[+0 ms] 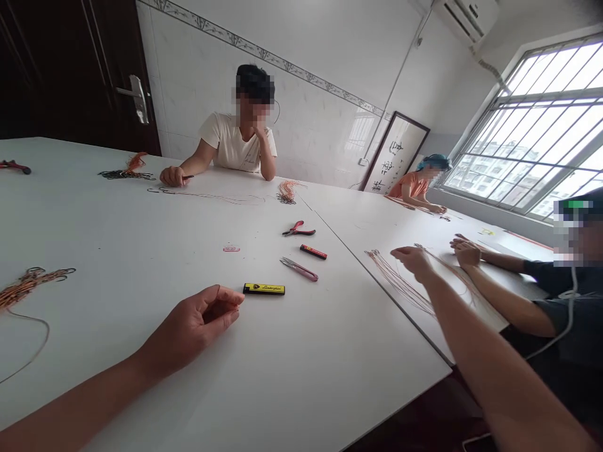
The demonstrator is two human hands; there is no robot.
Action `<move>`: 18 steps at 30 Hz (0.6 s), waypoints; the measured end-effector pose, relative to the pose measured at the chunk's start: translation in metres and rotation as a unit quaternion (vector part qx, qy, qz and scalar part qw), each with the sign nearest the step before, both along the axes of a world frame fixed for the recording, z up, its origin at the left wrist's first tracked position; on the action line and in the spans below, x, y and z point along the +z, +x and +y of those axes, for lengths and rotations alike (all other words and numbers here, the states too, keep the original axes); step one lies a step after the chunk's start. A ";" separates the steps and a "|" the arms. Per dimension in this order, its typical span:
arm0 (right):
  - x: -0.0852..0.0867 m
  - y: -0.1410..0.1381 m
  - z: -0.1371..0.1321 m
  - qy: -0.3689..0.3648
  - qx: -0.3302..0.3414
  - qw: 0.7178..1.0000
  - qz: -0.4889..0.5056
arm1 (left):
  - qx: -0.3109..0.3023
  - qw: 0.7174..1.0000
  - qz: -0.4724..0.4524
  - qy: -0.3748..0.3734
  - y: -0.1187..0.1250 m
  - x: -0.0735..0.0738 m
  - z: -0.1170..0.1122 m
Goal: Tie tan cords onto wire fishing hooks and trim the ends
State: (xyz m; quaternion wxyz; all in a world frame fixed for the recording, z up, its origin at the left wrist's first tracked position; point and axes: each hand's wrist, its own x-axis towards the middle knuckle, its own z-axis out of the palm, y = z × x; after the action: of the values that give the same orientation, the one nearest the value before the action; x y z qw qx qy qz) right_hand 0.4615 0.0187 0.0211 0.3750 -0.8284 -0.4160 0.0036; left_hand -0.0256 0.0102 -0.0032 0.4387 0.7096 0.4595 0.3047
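Observation:
My left hand [200, 320] hovers over the white table [188, 402] with its fingers loosely curled. A gap shows between thumb and forefinger, and I see nothing in it. Just beyond the fingertips lies a yellow and black lighter [264, 289]. My right hand [413, 262] is stretched out to the right, its fingertips pressed together; whatever they may hold cannot be made out. Beside and below it, a row of pale fishing lines [405, 292] with small hooks at their ends lies on the table.
Thread snips [299, 269], a red lighter [313, 252] and red-handled pliers [298, 230] lie mid-table. A bundle of hooks with orange line [32, 285] is at left. Across sits a person [242, 144]; another [577, 307] works close on my right.

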 end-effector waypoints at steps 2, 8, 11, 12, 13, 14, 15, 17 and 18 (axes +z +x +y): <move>-0.020 0.000 0.029 -0.059 -0.010 0.998 -0.001 | -0.005 1.000 0.007 -0.001 -0.002 0.000 0.000; -0.036 0.006 0.066 -0.132 -0.044 0.989 -0.041 | -0.015 1.000 -0.021 -0.011 -0.004 -0.001 -0.001; -0.032 -0.006 0.064 -0.119 -0.051 0.989 -0.069 | -0.011 0.999 -0.044 -0.005 -0.003 0.001 -0.002; -0.031 -0.015 0.064 -0.107 -0.044 0.990 -0.079 | -0.009 0.999 -0.051 0.001 -0.003 0.001 -0.003; -0.030 -0.029 0.064 -0.092 -0.030 0.991 -0.088 | -0.008 0.998 -0.059 0.010 -0.002 0.002 -0.004; -0.030 -0.046 0.065 -0.074 -0.006 0.993 -0.097 | -0.009 0.997 -0.070 0.018 -0.002 0.001 -0.006; -0.030 -0.067 0.066 -0.055 0.027 0.993 -0.104 | -0.014 0.996 -0.086 0.023 -0.001 0.001 -0.008; -0.030 -0.120 0.069 -0.025 0.125 0.986 -0.111 | -0.027 0.994 -0.108 0.017 -0.002 -0.002 -0.011; -0.030 -0.150 0.069 -0.014 0.180 0.977 -0.113 | -0.033 0.992 -0.117 0.017 -0.003 -0.004 -0.013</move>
State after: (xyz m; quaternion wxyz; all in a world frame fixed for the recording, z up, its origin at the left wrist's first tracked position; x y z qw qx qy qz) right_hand 0.3112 0.0875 -0.0088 0.3075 -0.7402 -0.5978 -0.0164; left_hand -0.0286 -0.0028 -0.0076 0.4873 0.6908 0.3765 0.3789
